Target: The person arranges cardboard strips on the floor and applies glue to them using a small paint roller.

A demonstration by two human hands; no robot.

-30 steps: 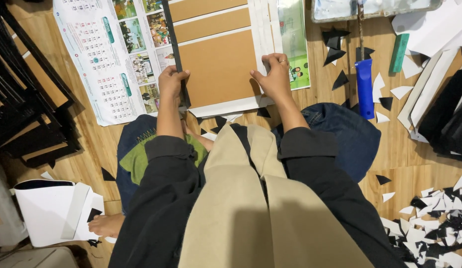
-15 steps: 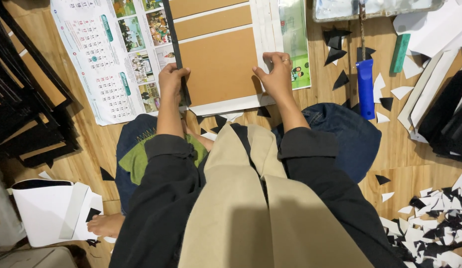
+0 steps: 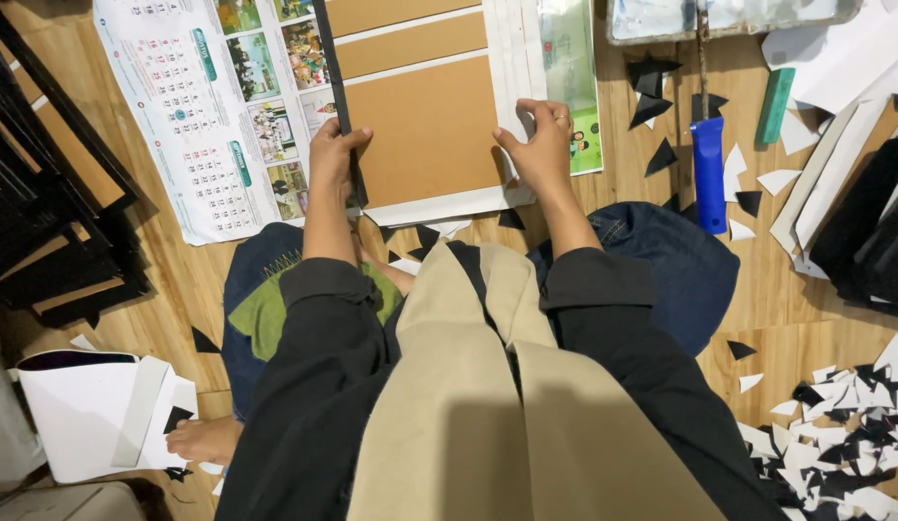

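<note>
Brown cardboard panel (image 3: 429,130) on white backing, flat on the wooden floor (image 3: 179,289), left hand (image 3: 333,159) fingers gripping its black left edge strip (image 3: 335,87), right hand (image 3: 543,145) fingers curled, pinching the white right border, calendar sheet (image 3: 207,106) alongside, paper scraps (image 3: 844,434) scattered.

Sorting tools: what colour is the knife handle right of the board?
Blue handle, head view.

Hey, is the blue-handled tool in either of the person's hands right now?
No, the blue-handled tool lies on the floor to the right, apart from both hands, which press on the brown board.
</note>
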